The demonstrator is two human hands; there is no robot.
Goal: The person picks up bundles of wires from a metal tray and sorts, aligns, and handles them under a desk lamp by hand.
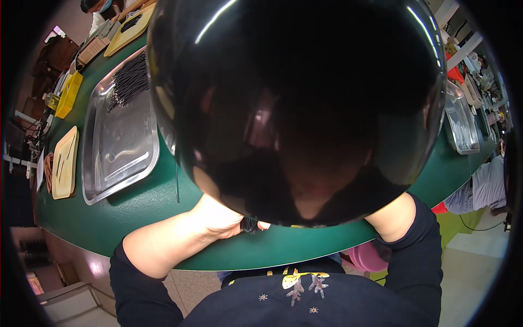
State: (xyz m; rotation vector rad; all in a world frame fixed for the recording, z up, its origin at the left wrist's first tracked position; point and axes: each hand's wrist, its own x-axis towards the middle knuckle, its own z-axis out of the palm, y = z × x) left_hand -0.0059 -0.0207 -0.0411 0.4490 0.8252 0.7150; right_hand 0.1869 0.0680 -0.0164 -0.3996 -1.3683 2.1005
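A large glossy black dome (294, 109), perhaps a lamp head, covers the middle of the head view. Below its lower left edge my left hand (224, 224) shows in part, curled around a bundle of thin black strands (249, 225) close to the table's near edge. The dome hides most of its fingers. My right forearm (393, 219) runs up under the dome's lower right side, and the right hand itself is hidden. Left of the dome, a steel tray (122, 147) holds a pile of thin black wire-like pieces (129, 82).
On the green table (147, 220), a cream tray (65, 163) with thin dark pieces and a yellow bin (69, 95) lie far left. Another cream tray (122, 39) sits near a masked person (98, 6). A metal tray (462, 122) stands right. A pink tub (368, 257) is below.
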